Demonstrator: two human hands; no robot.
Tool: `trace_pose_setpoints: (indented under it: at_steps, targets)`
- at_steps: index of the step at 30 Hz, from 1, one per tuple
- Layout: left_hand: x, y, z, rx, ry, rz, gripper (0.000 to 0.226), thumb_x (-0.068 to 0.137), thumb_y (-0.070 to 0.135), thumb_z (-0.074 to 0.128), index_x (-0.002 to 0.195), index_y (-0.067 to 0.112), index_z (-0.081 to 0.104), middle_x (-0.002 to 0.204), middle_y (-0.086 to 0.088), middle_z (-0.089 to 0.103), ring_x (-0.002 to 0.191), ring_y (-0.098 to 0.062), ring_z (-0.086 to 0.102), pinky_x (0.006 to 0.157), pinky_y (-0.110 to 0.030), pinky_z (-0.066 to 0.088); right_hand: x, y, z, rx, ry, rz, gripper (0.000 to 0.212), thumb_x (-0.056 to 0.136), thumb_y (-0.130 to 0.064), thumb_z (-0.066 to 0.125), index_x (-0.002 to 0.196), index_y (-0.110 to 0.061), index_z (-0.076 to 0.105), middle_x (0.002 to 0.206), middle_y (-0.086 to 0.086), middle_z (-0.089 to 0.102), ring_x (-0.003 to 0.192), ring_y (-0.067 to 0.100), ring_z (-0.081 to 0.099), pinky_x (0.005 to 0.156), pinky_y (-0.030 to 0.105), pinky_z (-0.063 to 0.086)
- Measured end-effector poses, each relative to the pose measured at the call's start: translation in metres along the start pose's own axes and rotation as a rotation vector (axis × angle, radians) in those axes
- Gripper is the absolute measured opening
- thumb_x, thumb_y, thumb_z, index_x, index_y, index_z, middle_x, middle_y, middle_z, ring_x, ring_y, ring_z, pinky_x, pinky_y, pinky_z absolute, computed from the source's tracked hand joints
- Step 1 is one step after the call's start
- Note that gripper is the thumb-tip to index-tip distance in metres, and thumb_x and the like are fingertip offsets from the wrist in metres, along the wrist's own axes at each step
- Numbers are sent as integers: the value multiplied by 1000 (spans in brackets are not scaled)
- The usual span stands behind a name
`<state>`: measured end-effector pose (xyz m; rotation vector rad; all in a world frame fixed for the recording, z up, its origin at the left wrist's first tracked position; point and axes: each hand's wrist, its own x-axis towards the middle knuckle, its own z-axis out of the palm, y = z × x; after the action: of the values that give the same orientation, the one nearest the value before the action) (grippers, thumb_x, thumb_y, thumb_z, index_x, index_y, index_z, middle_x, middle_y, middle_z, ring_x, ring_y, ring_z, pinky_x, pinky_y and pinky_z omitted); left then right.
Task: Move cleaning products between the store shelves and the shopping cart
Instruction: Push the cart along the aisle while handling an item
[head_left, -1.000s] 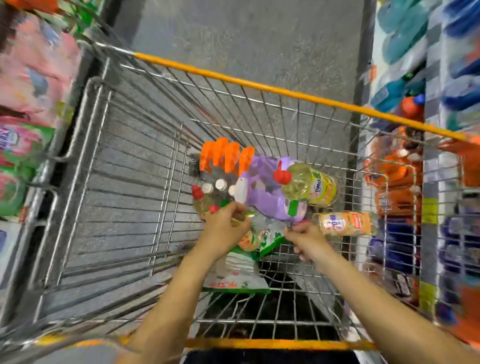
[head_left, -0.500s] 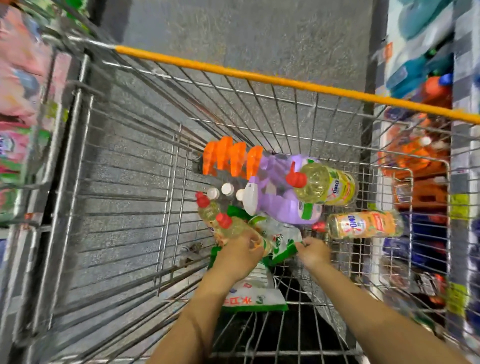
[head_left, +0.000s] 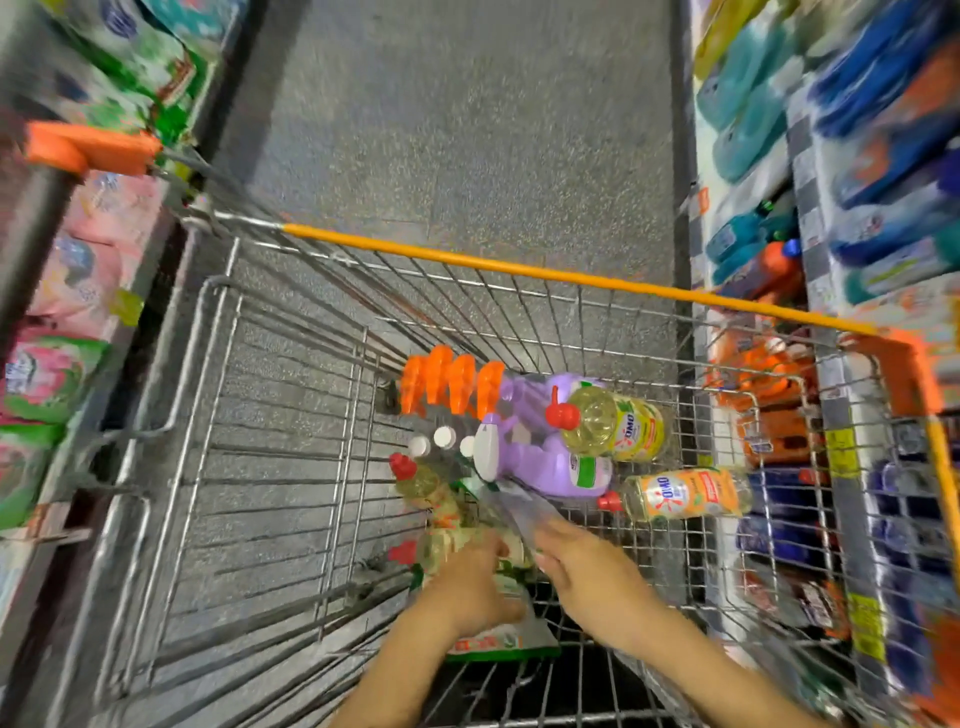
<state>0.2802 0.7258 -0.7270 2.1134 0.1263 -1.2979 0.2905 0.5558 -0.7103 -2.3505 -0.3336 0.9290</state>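
Left hand (head_left: 467, 590): curled round a blurred yellow plastic bottle with a red cap (head_left: 431, 552), low in the wire shopping cart (head_left: 291, 467).
Right hand (head_left: 589, 569): at the crumpled top of a green-and-white plastic pouch (head_left: 498, 642); I cannot tell its grasp.
Risk: lifting either could tip the purple spray bottle (head_left: 550, 462) just beside them, and the slick pouch may slip.

Bright even light, heavy motion blur, wide-angle edge warp

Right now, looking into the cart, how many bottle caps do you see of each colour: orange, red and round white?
Orange caps: 4
Red caps: 4
Round white caps: 3
Total: 11
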Motion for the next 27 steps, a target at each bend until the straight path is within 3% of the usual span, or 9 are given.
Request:
trace_pose_setpoints:
  at_steps: [4, 9, 11, 14, 16, 18, 20, 22, 27]
  targets:
    - [-18, 9, -7, -69, -106, 94, 94, 71, 52, 77, 146, 24, 29, 147, 3, 38, 132, -15, 40, 110, -32, 36, -27, -20, -29, 159, 150, -45, 20, 99, -15, 48, 106, -13, 66, 123, -9, 52, 110, 15, 56, 94, 38, 47]
    - [-47, 33, -13, -75, -88, 256, 76, 75, 44, 78, 137, 25, 39, 135, 9, 42, 124, -9, 43, 105, -21, 36, -67, -46, -72, 289, 252, -90, 24, 100, -12, 50, 116, -9, 67, 109, -20, 60, 105, -18, 49, 90, 1, 35]
    - [-57, 42, -22, 23, 180, 369, 55, 74, 41, 79, 117, 24, 47, 116, 8, 46, 105, -10, 49, 93, -27, 45, -82, -53, -93, 187, 213, -178, 26, 100, -16, 47, 116, -14, 67, 108, -16, 64, 104, -7, 56, 91, 10, 43]
    - [-60, 55, -46, 215, 658, 539, 70, 63, 49, 82, 114, 22, 42, 111, 7, 39, 100, -12, 43, 83, -24, 42, -96, -67, -120, -45, 160, -268, 25, 95, -16, 43, 111, -18, 62, 99, -9, 61, 94, 13, 62, 88, 40, 52]
    - [-60, 70, -68, 242, 718, 704, 80, 62, 55, 76, 128, 30, 38, 127, 4, 41, 119, -16, 41, 98, -30, 37, -100, -84, -139, -123, 198, -336, 25, 96, -23, 40, 108, -17, 61, 100, -4, 62, 92, 20, 62, 84, 46, 53]
    - [-63, 83, -89, 240, 612, 840, 55, 70, 57, 64, 120, 44, 45, 131, 16, 50, 126, -13, 44, 105, -40, 35, -100, -101, -158, -214, 219, -389, 24, 96, -23, 41, 111, -21, 59, 111, -6, 63, 99, 22, 62, 84, 45, 52]
    - [-72, 94, -100, 151, 509, 837, 28, 77, 52, 59, 103, 42, 57, 102, 31, 63, 105, 1, 55, 100, -34, 39, -99, -117, -178, -326, 207, -344, 21, 100, -25, 40, 116, -26, 54, 118, -10, 58, 104, 20, 60, 86, 41, 49]
    - [-76, 101, -101, -21, 509, 811, 4, 84, 32, 68, 81, 33, 64, 81, 20, 67, 83, -1, 61, 79, -26, 48, -99, -126, -192, -369, 277, -302, 25, 100, -36, 35, 113, -24, 54, 118, -7, 57, 108, 21, 58, 90, 39, 45]
    - [-89, 101, -98, -586, 562, 550, 18, 89, 6, 60, 77, 19, 63, 64, 13, 70, 62, 3, 66, 57, -14, 50, -111, -85, -196, 183, 851, -308, 43, 86, -56, 52, 121, -32, 50, 127, -21, 52, 124, 3, 47, 102, 32, 39]
